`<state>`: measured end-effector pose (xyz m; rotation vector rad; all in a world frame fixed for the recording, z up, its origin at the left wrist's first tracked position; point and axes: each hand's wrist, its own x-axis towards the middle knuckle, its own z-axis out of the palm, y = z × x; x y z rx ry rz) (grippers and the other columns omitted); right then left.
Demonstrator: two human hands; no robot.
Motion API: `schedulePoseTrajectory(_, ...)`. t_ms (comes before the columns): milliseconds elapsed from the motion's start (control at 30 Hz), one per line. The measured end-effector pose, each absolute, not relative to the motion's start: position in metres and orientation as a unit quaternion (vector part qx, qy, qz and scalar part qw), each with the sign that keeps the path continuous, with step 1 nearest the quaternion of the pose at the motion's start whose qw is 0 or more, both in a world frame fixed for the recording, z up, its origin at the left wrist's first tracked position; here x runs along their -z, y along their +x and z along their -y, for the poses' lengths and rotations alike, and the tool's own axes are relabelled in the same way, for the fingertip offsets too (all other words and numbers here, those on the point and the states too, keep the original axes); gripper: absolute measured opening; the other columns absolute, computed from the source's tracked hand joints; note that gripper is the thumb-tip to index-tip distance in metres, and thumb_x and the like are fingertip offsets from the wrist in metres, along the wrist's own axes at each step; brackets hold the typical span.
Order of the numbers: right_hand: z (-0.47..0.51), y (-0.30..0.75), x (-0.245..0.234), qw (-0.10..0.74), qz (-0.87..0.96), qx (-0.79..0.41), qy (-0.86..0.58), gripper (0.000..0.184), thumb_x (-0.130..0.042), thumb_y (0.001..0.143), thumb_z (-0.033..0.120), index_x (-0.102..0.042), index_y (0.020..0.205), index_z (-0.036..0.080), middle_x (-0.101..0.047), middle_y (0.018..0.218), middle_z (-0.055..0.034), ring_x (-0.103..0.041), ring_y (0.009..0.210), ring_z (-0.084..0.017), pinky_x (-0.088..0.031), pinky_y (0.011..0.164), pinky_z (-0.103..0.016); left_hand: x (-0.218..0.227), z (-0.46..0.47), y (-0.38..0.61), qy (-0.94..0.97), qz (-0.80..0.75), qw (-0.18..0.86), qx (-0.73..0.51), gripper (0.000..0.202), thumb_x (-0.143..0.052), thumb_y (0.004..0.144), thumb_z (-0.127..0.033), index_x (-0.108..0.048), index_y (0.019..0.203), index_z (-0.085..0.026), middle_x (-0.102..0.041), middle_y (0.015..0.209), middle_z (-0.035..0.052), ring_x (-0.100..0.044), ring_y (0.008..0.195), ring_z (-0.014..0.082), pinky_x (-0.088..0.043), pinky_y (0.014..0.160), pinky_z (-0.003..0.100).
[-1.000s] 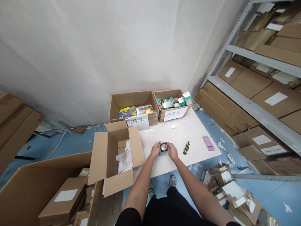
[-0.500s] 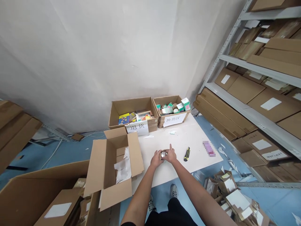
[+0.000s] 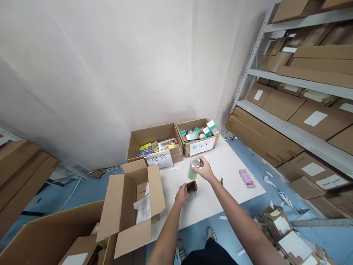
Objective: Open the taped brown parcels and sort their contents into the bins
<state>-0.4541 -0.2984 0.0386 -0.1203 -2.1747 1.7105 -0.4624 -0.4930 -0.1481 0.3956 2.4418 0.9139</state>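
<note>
While the left hand (image 3: 181, 195) is clamped on a small open box (image 3: 192, 189), the right hand (image 3: 204, 170) grips a pale green jar (image 3: 192, 173) near its top, thumb and fingers closed round it. Jar out of the box, upright or nearly so, just beyond it toward the table's far edge; whether its base touches the white table (image 3: 234, 162) is hard to say from this angle. Small box sits around the middle of the table, mouth up and tilted a bit, dark brown inside. Utility knife (image 3: 221, 181) right of the jar, mostly hidden behind the right forearm. Pink pixelated item (image 3: 247, 179) lies by the right edge, near the near right corner. Far edge: two open cartons side by side. Left carton (image 3: 151, 135) has books and mixed items, handwritten sign (image 3: 159, 159) in front; right carton (image 3: 186, 150) has green-and-white boxes, its own sign (image 3: 202, 146) on the front. Left edge: flapped carton (image 3: 110, 209), open, white paper (image 3: 143, 210) inside. Right of the table, metal shelving (image 3: 298, 82) loaded with brown boxes.
</note>
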Motion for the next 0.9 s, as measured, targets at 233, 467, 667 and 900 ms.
schedulePoseTrajectory(233,0.29,-0.459,-0.111,0.202,0.774,-0.6,-0.005,0.054,-0.087,0.067,0.048,-0.065,0.109,0.023,-0.069,0.102,-0.0008,-0.064,0.087,-0.018,-0.056,0.081,-0.032,0.057,0.489,-0.465,0.138,-0.917,0.159,-0.338,0.14,-0.095,0.056,-0.046,-0.013,0.166,-0.024,-0.018,0.174,0.021,-0.017,0.16,0.0423,-0.028,0.124,0.056)
schedulePoseTrajectory(467,0.279,-0.461,-0.118,0.17,0.754,-0.634,-0.005,0.054,-0.089,0.066,0.054,-0.065,0.103,0.022,-0.069,0.094,0.0004,-0.063,0.083,-0.018,-0.056,0.08,-0.034,-0.081,0.445,-0.459,0.186,-0.805,-0.112,-0.552,0.099,-0.089,0.071,-0.046,-0.04,0.156,-0.032,-0.049,0.155,0.0118,-0.053,0.139,0.0305,-0.051,0.109,0.045)
schedulePoseTrajectory(667,0.241,-0.454,-0.11,0.065,0.676,-0.727,0.097,0.067,-0.086,0.073,0.05,-0.062,0.131,0.026,-0.069,0.123,-0.0062,-0.065,0.115,-0.024,-0.053,0.098,-0.04,-0.128,0.415,-0.453,0.141,-0.792,-0.163,-0.571,0.097,-0.089,0.072,-0.041,-0.042,0.156,-0.028,-0.067,0.115,0.0058,-0.068,0.106,0.0229,-0.058,0.093,0.039)
schedulePoseTrajectory(900,0.229,-0.428,-0.096,-0.063,0.622,-0.762,0.168,0.124,-0.094,0.063,0.037,-0.022,0.165,0.035,-0.067,0.134,-0.009,-0.069,0.11,-0.026,-0.058,0.092,-0.044,-0.143,0.413,-0.447,0.17,-0.71,-0.044,-0.682,0.114,-0.084,0.077,-0.054,-0.017,0.166,-0.032,-0.064,0.135,0.0102,-0.065,0.124,0.0247,-0.054,0.102,0.038)
